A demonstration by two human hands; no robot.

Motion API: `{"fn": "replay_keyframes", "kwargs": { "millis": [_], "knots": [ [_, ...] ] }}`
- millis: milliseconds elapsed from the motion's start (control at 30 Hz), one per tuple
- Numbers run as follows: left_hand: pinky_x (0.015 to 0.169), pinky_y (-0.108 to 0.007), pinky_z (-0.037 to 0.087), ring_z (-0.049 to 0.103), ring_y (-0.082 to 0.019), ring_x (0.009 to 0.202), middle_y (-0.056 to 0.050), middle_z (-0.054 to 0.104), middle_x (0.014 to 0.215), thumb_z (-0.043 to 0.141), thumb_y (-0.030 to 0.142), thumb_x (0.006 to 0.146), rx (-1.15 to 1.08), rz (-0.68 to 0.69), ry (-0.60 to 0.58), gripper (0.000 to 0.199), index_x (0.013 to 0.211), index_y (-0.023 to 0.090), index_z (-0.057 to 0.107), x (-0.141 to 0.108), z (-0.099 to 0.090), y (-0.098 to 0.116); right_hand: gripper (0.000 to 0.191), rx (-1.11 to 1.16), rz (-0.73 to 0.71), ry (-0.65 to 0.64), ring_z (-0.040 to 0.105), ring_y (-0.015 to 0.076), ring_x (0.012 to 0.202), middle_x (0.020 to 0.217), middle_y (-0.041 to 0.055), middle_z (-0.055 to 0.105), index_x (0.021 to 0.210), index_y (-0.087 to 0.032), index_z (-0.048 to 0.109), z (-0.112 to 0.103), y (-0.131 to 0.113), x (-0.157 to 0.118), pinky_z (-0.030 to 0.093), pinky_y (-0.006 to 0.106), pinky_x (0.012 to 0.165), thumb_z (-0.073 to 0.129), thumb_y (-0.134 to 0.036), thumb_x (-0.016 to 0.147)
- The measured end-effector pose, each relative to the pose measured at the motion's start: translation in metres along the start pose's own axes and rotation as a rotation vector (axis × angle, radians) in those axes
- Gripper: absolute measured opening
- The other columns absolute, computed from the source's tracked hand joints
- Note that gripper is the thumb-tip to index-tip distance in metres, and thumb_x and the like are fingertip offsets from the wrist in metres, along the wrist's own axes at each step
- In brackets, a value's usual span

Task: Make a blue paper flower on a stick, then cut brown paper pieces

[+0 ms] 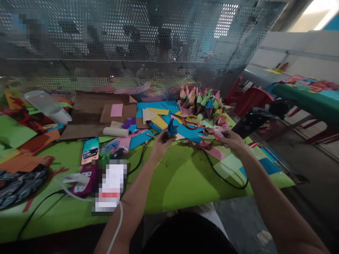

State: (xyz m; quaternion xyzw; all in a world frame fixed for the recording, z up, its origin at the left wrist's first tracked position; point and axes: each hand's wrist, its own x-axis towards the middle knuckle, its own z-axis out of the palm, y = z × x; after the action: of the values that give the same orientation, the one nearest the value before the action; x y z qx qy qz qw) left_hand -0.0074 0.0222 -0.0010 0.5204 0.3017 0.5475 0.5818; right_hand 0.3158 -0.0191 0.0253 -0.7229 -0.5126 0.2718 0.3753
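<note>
My left hand is closed around a curled, layered piece of blue paper, held above the green-covered table. My right hand is apart from it, over the right side of the paper pile. Its fingers are pinched together at a small pinkish, pale item, which is too blurred to name. Between the hands lie loose blue paper and scissors with red and yellow handles. Behind them stand several paper cones with pink, green and peach tops.
A phone and a white blurred-out device lie at left, near a purple pouch. Black cable loops at right. Brown cardboard and a cardboard tube lie behind. A perforated metal screen rises at the back.
</note>
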Motion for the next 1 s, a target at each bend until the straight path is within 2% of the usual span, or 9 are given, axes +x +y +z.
{"fn": "replay_keyframes", "kwargs": {
  "millis": [67,133,200,300,433,633,833,1000],
  "knots": [
    [0.088,-0.037,0.053,0.069,-0.019,0.085,-0.003,0.075,0.088,0.089,0.042,0.063,-0.009,0.001,0.004,0.042,0.092,0.021,0.067,0.0,-0.001,-0.001,0.039,0.175,0.019,-0.01,0.054,0.0135,0.051,0.064,-0.003,0.059,0.085,-0.022,0.057,0.001,-0.012,-0.007,0.039,0.025,0.045,0.075,-0.039,0.056],
    [0.088,-0.038,0.053,0.07,-0.02,0.087,-0.004,0.076,0.09,0.09,0.043,0.063,-0.007,0.002,0.011,0.043,0.092,0.021,0.067,0.0,-0.001,-0.002,0.036,0.357,0.022,-0.093,0.057,0.0141,0.051,0.061,-0.003,0.059,0.078,-0.023,0.055,0.002,-0.026,-0.016,0.042,0.024,0.045,0.078,-0.035,0.053],
    [0.089,-0.039,0.053,0.069,-0.021,0.089,-0.005,0.075,0.092,0.089,0.045,0.063,-0.004,0.008,0.011,0.043,0.091,0.021,0.067,0.001,-0.001,-0.004,0.031,0.461,0.027,-0.157,0.053,0.0131,0.045,0.052,-0.0041,0.054,0.069,-0.023,0.052,0.003,-0.039,-0.025,0.04,0.024,0.04,0.077,-0.033,0.053],
    [0.089,-0.039,0.052,0.069,-0.021,0.093,-0.005,0.074,0.096,0.09,0.044,0.062,-0.02,0.036,0.01,0.043,0.091,0.022,0.067,0.002,-0.001,-0.007,0.027,0.539,-0.01,-0.23,0.053,0.013,0.043,0.054,-0.0017,0.059,0.068,-0.023,0.056,0.006,-0.056,-0.036,0.043,0.026,0.04,0.077,-0.035,0.056],
    [0.088,-0.039,0.052,0.069,-0.022,0.093,-0.005,0.074,0.097,0.091,0.043,0.061,-0.031,0.043,0.002,0.044,0.091,0.022,0.066,0.002,0.0,-0.007,0.031,0.481,-0.068,-0.327,0.052,0.0128,0.045,0.062,0.0037,0.067,0.069,-0.02,0.065,0.011,-0.072,-0.045,0.041,0.027,0.04,0.079,-0.047,0.062],
    [0.089,-0.038,0.052,0.068,-0.023,0.098,-0.007,0.073,0.104,0.09,0.041,0.062,0.004,0.058,0.0,0.042,0.092,0.022,0.067,0.001,0.0,-0.005,0.042,0.337,-0.118,-0.32,0.042,0.0094,0.043,0.054,0.001,0.061,0.077,-0.017,0.074,0.015,-0.088,-0.052,0.027,0.024,0.038,0.082,-0.056,0.062],
    [0.088,-0.038,0.052,0.068,-0.021,0.095,-0.006,0.072,0.099,0.088,0.039,0.064,0.031,0.051,-0.008,0.042,0.095,0.022,0.066,0.0,-0.001,-0.007,0.041,0.272,-0.135,-0.233,0.045,0.0107,0.045,0.054,-0.0001,0.06,0.074,-0.017,0.073,0.02,-0.089,-0.053,0.031,0.024,0.042,0.083,-0.055,0.062],
    [0.09,-0.037,0.052,0.067,-0.022,0.102,-0.007,0.071,0.107,0.087,0.039,0.066,0.004,0.054,-0.012,0.041,0.098,0.022,0.067,-0.002,0.001,-0.006,0.046,0.263,-0.211,-0.267,0.057,0.016,0.058,0.069,0.0037,0.07,0.085,-0.018,0.076,0.02,-0.092,-0.055,0.041,0.028,0.052,0.083,-0.056,0.061]
  ]
}}
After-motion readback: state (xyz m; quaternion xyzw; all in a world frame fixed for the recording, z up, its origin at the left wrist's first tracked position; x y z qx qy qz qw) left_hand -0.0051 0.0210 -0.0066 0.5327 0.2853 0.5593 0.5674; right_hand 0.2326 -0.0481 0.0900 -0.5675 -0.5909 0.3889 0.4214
